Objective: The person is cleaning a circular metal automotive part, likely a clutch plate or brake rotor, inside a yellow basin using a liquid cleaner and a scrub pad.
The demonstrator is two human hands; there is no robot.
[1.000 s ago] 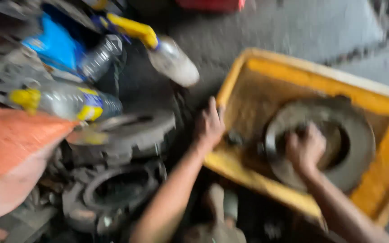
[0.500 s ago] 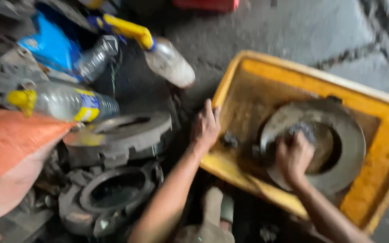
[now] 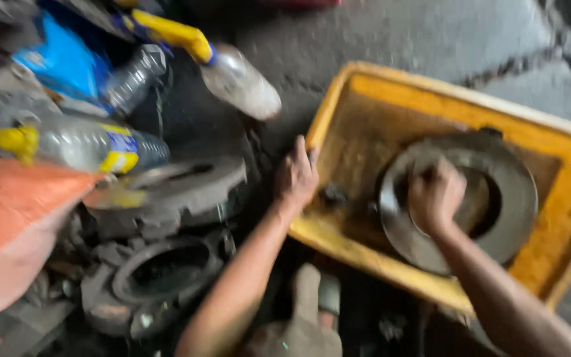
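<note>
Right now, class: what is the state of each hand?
Left hand: open, resting on the yellow tray rim.
Right hand: fingers curled on the grey metal disc; whether it holds anything cannot be told.

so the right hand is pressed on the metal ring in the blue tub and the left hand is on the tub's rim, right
Not quite: the tub is yellow, not blue, as the head view shows. The rest holds: the right hand is pressed on the metal ring lying in it, and the left hand is on the tub's near-left rim.
</note>
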